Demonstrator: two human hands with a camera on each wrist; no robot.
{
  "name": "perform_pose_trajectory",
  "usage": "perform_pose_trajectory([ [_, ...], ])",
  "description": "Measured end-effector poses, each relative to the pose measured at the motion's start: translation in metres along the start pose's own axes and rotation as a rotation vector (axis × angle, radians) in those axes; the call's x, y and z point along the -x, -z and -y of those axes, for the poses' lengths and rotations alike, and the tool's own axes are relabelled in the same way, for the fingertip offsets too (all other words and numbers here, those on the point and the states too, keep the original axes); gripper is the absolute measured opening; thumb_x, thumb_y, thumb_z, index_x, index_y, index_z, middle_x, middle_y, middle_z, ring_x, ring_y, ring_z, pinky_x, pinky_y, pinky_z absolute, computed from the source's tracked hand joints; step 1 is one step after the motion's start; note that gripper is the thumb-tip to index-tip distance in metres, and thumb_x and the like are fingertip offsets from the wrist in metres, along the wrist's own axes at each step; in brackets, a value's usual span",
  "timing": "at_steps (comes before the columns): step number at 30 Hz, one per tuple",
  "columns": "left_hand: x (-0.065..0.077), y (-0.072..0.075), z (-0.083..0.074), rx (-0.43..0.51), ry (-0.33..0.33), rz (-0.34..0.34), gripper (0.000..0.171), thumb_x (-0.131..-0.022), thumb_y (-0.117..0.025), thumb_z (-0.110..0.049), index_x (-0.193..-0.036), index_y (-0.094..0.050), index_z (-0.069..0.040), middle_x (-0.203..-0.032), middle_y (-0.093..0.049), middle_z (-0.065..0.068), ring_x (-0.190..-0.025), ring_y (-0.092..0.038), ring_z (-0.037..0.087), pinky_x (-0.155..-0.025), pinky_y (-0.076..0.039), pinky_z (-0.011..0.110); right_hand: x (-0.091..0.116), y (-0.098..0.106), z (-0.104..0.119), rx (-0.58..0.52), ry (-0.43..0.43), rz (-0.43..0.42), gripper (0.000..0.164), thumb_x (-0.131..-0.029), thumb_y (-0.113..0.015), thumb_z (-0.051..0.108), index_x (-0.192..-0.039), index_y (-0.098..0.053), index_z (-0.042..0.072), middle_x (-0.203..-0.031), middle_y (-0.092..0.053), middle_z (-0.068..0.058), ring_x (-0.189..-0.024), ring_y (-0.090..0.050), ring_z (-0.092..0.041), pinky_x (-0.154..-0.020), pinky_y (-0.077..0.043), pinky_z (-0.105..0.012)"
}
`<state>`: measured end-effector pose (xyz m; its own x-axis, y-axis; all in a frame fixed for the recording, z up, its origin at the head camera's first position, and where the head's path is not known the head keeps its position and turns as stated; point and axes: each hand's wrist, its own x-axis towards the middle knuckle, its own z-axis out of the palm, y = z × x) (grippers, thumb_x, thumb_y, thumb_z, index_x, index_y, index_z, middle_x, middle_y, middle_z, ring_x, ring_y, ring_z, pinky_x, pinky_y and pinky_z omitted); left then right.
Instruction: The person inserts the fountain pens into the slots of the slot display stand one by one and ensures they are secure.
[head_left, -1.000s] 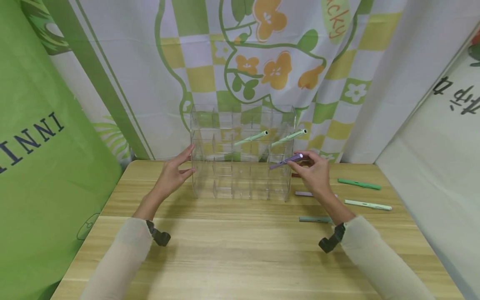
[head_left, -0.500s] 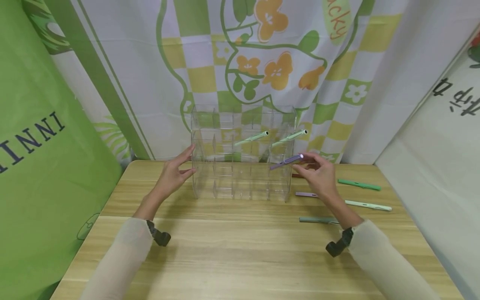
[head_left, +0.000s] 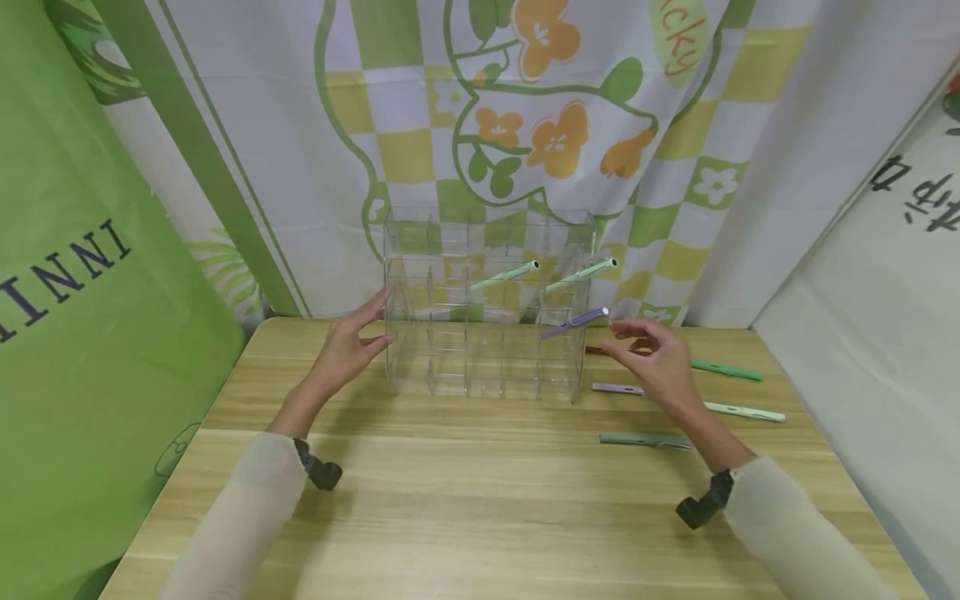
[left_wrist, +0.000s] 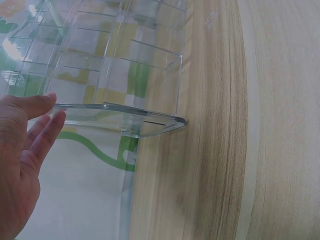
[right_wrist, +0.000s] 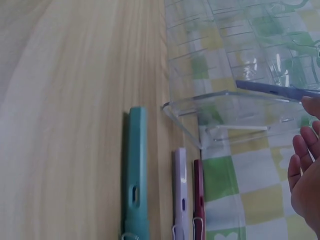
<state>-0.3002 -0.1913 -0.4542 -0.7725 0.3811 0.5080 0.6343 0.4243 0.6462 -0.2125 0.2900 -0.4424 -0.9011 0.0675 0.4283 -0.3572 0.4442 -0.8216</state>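
Note:
A see-through acrylic rack with many compartments (head_left: 483, 342) stands upright at the table's back. My left hand (head_left: 347, 346) touches its left side, thumb and fingers fairly straight; in the left wrist view the fingertips lie right at the panel's edge. A purple pen (head_left: 574, 322) leans out of a right-hand compartment, its end pointing up and right. My right hand (head_left: 654, 362) is just right of that pen, fingers loosely bent and holding nothing. Two light green pens, one left (head_left: 506, 274) and one right (head_left: 582, 273), slant out of a higher row.
Right of the rack on the table lie a dark red pen (right_wrist: 199, 190), a lilac pen (head_left: 617, 388), a grey-green pen (head_left: 643, 441), a pale green pen (head_left: 746, 412) and a green pen (head_left: 727, 370). A patterned curtain (head_left: 420, 158) hangs behind.
My right hand has let go of the purple pen and moved right and slightly down, away from it. The pen stays in the rack. My left hand keeps its place.

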Motion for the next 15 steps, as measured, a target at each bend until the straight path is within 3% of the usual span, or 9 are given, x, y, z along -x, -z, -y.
perform_pose_trajectory([
  [7, -0.001, 0.000, 0.002, 0.009, -0.012, -0.005, 0.083, -0.086, -0.077, 0.019, -0.160, -0.045, -0.004, -0.164, -0.043, 0.019, -0.127, -0.064, 0.047, -0.087, -0.067, 0.040, 0.008, 0.013, -0.006, 0.000, 0.031, 0.062, 0.032, -0.090, -0.083, -0.002, -0.121, -0.074, -0.004, -0.117, -0.073, -0.021, -0.102, -0.070, -0.009, -0.088, -0.061, -0.014],
  [15, 0.000, 0.000, 0.001, -0.003, -0.007, -0.001, 0.084, -0.086, -0.077, 0.019, -0.160, -0.045, -0.004, -0.164, -0.042, 0.018, -0.126, -0.065, 0.047, -0.086, -0.067, 0.039, 0.019, 0.027, -0.014, 0.083, 0.024, 0.132, 0.032, -0.092, -0.084, 0.006, -0.122, -0.075, 0.003, -0.121, -0.075, -0.019, -0.107, -0.067, -0.008, -0.090, -0.055, -0.012],
])
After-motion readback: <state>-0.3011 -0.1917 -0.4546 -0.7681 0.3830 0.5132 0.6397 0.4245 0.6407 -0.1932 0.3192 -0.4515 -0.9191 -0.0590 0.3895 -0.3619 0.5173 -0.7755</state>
